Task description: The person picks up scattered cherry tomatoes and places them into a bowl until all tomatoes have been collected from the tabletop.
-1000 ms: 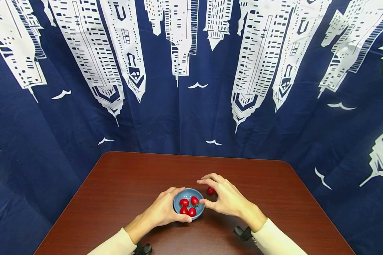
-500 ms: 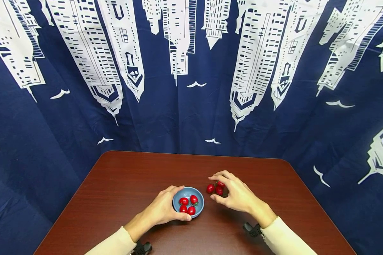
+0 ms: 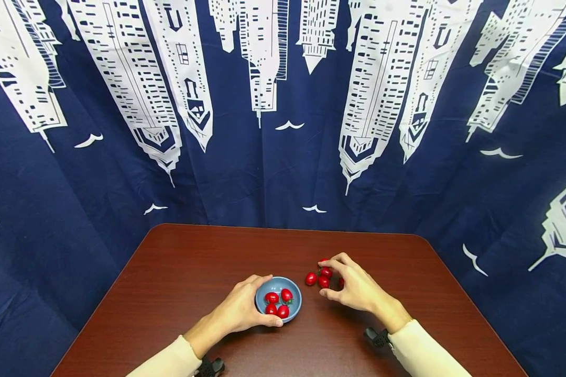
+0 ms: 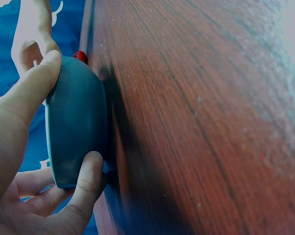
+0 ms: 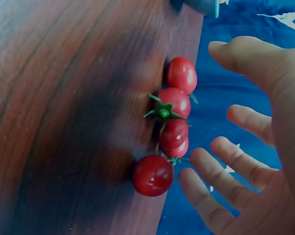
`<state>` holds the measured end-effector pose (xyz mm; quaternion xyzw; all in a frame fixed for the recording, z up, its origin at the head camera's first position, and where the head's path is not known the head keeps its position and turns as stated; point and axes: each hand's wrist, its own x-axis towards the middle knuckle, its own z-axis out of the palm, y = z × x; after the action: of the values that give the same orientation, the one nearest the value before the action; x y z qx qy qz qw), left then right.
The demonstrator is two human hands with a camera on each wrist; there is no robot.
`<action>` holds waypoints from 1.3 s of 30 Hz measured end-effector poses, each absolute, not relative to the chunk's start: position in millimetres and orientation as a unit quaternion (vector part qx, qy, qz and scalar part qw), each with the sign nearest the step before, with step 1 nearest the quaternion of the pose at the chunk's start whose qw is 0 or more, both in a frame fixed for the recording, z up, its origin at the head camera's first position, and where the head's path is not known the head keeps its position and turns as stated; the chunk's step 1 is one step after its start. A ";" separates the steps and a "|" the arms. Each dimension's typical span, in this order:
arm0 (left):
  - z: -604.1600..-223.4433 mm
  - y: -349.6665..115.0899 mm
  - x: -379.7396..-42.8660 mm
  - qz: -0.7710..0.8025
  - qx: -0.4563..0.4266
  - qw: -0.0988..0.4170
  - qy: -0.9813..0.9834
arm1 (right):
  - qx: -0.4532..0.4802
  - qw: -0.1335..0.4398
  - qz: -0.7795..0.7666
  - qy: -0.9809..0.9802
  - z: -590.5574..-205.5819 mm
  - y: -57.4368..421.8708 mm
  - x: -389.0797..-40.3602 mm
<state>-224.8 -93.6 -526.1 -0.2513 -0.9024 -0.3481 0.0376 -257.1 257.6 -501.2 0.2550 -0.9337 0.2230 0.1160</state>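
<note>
My left hand (image 3: 236, 311) grips a small blue bowl (image 3: 278, 283) from its left side, thumb at the near rim and fingers around the far side. Several red cherry tomatoes (image 3: 283, 311) lie inside; one carries a green stem. In the left wrist view the outer wall of the bowl (image 4: 79, 117) sits between thumb and fingers. Over a cluster of loose cherry tomatoes (image 3: 311, 278) to the right of the bowl hovers my right hand (image 3: 356, 285), partly hiding them. Its thumb and fingers are spread apart with nothing between them. The right wrist view shows those cherry tomatoes (image 5: 172, 103) in a row on the table, some with green stems.
The brown wooden table (image 3: 207, 256) has rounded far corners. A navy curtain (image 3: 236, 183) printed with white upside-down buildings hangs behind it and on both sides.
My right hand has moved from the bowl's right rim rightward to over the loose cherry tomatoes, uncovering more of them. The left hand and bowl stay nearly in place.
</note>
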 end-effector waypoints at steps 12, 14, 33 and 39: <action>-526.7 -93.8 -224.6 -0.351 -0.246 0.034 -0.903 | 0.191 0.094 0.185 -0.959 -511.0 278.4 -262.7; -526.9 -93.9 -224.5 -0.351 -0.247 0.036 -0.902 | 0.192 0.090 0.185 -0.959 -512.7 281.9 -262.8; -526.4 -93.1 -223.7 -0.354 -0.253 0.039 -0.900 | 0.260 0.101 0.247 -0.928 -512.6 286.2 -263.9; -527.1 -93.4 -223.7 -0.353 -0.251 0.038 -0.900 | 0.264 0.110 0.263 -0.921 -507.3 279.4 -260.9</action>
<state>-223.7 -93.4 -527.1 -0.2515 -0.9002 -0.3534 0.0384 -260.9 279.4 -507.3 0.2643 -0.9213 0.2630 0.1104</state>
